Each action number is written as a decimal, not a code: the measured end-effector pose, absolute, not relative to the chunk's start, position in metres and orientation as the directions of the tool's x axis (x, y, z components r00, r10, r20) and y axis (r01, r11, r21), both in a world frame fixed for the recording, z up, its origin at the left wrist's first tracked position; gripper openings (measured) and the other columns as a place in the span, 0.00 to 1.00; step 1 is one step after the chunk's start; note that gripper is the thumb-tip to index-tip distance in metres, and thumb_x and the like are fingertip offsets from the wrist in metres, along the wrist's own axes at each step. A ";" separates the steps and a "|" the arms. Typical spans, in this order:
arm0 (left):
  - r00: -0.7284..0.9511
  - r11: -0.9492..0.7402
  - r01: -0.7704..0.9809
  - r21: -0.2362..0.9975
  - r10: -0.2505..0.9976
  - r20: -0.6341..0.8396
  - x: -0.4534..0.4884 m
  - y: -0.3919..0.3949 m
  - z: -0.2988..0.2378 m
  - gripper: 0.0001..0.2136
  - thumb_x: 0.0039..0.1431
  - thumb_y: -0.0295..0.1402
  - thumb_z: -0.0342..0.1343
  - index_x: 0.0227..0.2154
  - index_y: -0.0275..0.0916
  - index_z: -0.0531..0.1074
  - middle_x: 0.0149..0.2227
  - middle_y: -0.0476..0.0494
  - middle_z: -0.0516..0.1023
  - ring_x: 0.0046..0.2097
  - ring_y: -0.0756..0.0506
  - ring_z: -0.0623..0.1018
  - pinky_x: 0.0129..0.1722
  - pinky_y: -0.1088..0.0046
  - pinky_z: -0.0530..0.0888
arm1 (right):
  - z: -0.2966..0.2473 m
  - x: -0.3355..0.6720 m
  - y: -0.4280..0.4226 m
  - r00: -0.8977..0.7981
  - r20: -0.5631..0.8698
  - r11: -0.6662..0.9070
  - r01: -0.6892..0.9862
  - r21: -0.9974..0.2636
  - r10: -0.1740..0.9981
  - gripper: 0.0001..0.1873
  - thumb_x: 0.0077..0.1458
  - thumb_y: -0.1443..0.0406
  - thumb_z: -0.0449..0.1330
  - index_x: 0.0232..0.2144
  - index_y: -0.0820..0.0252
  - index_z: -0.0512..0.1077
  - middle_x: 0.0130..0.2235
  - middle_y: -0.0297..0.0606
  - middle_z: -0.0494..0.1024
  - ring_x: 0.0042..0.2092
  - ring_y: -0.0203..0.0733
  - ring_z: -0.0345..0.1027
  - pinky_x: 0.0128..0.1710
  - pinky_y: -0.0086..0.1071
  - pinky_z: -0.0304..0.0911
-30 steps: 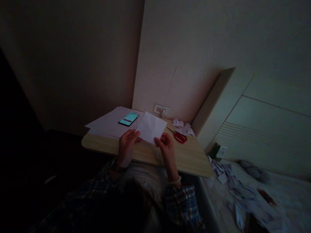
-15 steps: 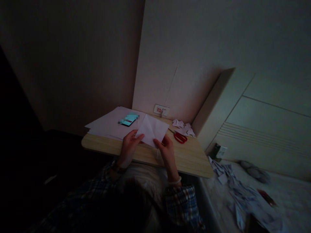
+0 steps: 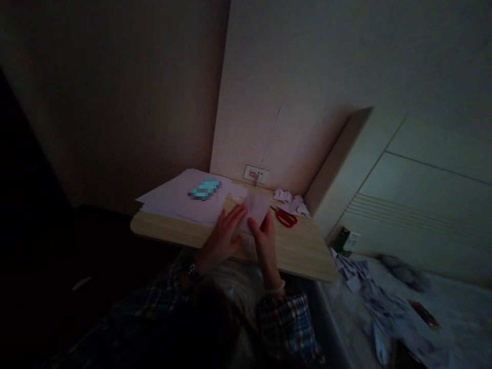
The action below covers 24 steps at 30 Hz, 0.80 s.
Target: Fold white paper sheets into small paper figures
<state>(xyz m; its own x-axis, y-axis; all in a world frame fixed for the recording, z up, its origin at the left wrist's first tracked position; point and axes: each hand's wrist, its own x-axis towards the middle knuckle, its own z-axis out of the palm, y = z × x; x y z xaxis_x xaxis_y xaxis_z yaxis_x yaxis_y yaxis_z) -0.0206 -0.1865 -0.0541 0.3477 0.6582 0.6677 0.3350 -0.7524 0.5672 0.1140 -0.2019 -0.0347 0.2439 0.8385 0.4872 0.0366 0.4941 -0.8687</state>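
Observation:
A white sheet of paper (image 3: 257, 207) lies on the wooden table (image 3: 300, 251), folded narrower than before. My left hand (image 3: 224, 236) rests on its left part with fingers stretched flat. My right hand (image 3: 263, 233) pinches the paper's near edge between thumb and fingers. A stack of white sheets (image 3: 172, 200) lies to the left with a phone (image 3: 204, 188) on top. Red-handled scissors (image 3: 283, 217) lie just right of the paper.
Small folded paper pieces (image 3: 291, 201) sit by the wall behind the scissors. A wall socket (image 3: 254, 175) is above the table. Paper scraps (image 3: 369, 297) litter the bed on the right. A dark box (image 3: 344, 240) stands by the headboard. The left is dark.
The sheet, held up by both hands before, has been folded over and lowered onto the table. My left hand opened and now presses flat on it.

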 end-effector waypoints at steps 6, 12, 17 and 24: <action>0.102 -0.588 -0.012 0.809 0.804 0.586 -0.017 -0.183 -0.047 0.16 0.54 0.32 0.57 0.45 0.39 0.79 0.49 0.35 0.83 0.54 0.36 0.80 0.59 0.56 0.73 | -0.030 0.110 -0.207 0.153 0.516 0.516 0.043 -0.855 0.843 0.21 0.56 0.51 0.60 0.47 0.55 0.69 0.42 0.41 0.79 0.44 0.46 0.74 0.46 0.38 0.71; 0.003 -0.193 -0.403 0.895 0.977 0.212 -0.020 -0.188 -0.038 0.18 0.41 0.41 0.70 0.34 0.37 0.78 0.35 0.40 0.85 0.43 0.35 0.83 0.42 0.60 0.80 | -0.028 0.127 -0.210 0.309 0.621 0.560 0.269 -0.784 0.720 0.23 0.58 0.51 0.59 0.50 0.56 0.69 0.55 0.47 0.74 0.57 0.49 0.66 0.56 0.43 0.63; 0.106 -0.066 -0.446 0.893 0.986 0.126 -0.018 -0.187 -0.042 0.18 0.34 0.40 0.74 0.29 0.37 0.78 0.31 0.42 0.85 0.39 0.37 0.83 0.38 0.62 0.79 | -0.027 0.141 -0.205 0.298 0.623 0.520 0.360 -0.775 0.723 0.23 0.52 0.56 0.66 0.48 0.55 0.71 0.53 0.44 0.75 0.55 0.50 0.66 0.57 0.43 0.60; 0.124 -0.049 -0.459 0.887 0.985 0.119 -0.017 -0.188 -0.041 0.21 0.35 0.48 0.73 0.26 0.36 0.78 0.29 0.41 0.85 0.36 0.37 0.83 0.33 0.66 0.78 | -0.022 0.141 -0.208 0.194 0.496 0.457 0.214 -0.863 0.846 0.10 0.48 0.57 0.66 0.29 0.56 0.73 0.29 0.32 0.75 0.33 0.42 0.66 0.34 0.33 0.63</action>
